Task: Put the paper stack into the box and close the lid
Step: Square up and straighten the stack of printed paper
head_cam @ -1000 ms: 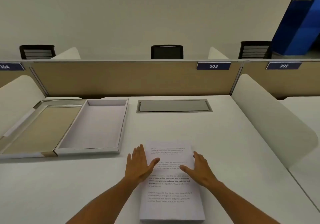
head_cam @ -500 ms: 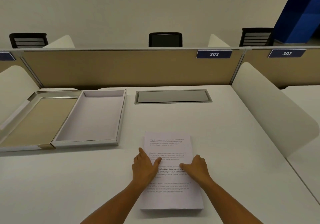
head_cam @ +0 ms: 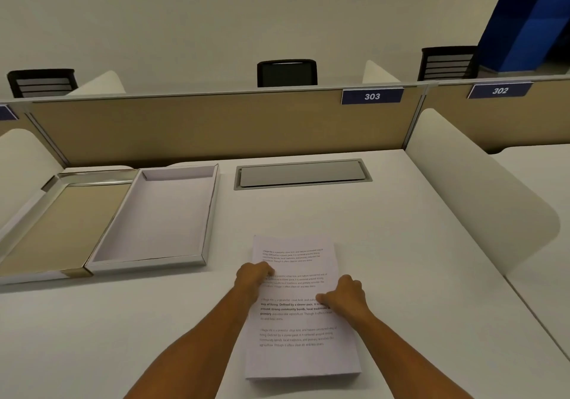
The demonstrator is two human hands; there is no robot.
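A thick white paper stack [head_cam: 297, 341] with printed text lies flat on the desk near me. My left hand [head_cam: 252, 278] curls over its left edge, fingers bent around the side. My right hand [head_cam: 344, 295] curls over its right edge in the same way. The stack still rests on the desk. To the left sits the open box [head_cam: 207, 219], a shallow white tray with silver rim, holding nothing. Its lid [head_cam: 71, 179] lies inside-up on the box's left, showing a tan inner face.
A grey cable hatch [head_cam: 300, 175] is set into the desk [head_cam: 401, 244] behind the stack. A tan partition [head_cam: 200, 127] closes the back; curved white dividers [head_cam: 481, 195] stand at both sides. Chairs show beyond the partition.
My hands went from lying flat on top of the stack to curling around its left and right edges. The view has tilted and shifted slightly.
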